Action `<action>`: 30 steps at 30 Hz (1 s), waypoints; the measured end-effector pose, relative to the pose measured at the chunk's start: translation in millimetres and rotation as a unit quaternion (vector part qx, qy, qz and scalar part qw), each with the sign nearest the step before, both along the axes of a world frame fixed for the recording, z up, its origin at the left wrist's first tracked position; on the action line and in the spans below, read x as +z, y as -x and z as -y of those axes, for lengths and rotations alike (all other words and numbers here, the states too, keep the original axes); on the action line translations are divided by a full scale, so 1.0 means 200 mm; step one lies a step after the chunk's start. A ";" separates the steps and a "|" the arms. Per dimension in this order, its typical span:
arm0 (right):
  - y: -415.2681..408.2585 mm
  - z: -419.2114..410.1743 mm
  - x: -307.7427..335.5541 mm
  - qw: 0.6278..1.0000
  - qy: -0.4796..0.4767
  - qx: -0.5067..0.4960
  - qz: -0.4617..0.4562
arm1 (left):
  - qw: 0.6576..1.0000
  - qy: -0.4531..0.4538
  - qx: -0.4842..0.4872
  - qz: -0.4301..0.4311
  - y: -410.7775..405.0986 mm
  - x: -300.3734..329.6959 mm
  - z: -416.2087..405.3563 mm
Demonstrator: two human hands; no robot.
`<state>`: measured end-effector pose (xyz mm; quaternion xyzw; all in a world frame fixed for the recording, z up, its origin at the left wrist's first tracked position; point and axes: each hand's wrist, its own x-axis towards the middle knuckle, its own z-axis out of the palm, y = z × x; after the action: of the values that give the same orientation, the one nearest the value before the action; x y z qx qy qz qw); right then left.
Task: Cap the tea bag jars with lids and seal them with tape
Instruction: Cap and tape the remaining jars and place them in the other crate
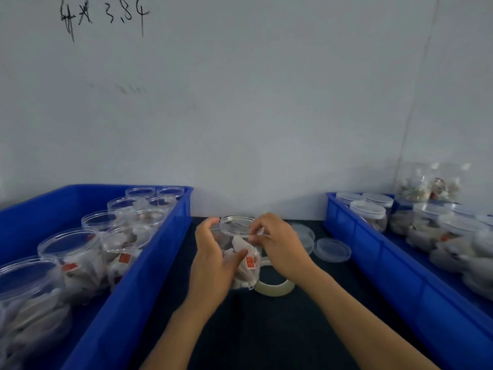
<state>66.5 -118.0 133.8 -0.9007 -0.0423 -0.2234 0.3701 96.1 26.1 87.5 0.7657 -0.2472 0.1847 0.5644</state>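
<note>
A clear jar [241,259] full of tea bags stands upright, its clear lid [236,225] on top. The tape roll [276,287] lies flat just beside the jar.

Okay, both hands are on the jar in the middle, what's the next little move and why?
Probably press and twist the lid home: the left hand grips the jar while the right hand pinches the lid's rim. The tape roll lies unused behind the jar, so sealing likely comes afterward.
</note>
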 end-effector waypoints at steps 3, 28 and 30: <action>-0.02 0.07 -0.09 0.999 -0.043 -0.023 -0.003 | 0.987 0.081 -0.041 -0.131 -0.07 -0.16 0.07; -0.35 0.27 -0.36 0.971 -0.199 -0.126 0.033 | 0.954 0.223 -0.035 -0.196 -0.28 -0.38 0.06; -0.40 0.38 -0.38 0.972 -0.103 -0.210 -0.005 | 0.956 0.218 -0.036 -0.195 -0.28 -0.39 0.06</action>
<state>146.0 -194.5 58.6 -0.8479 0.1726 -0.2942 0.4058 152.1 13.3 10.3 0.6356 -0.1136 0.0611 0.7612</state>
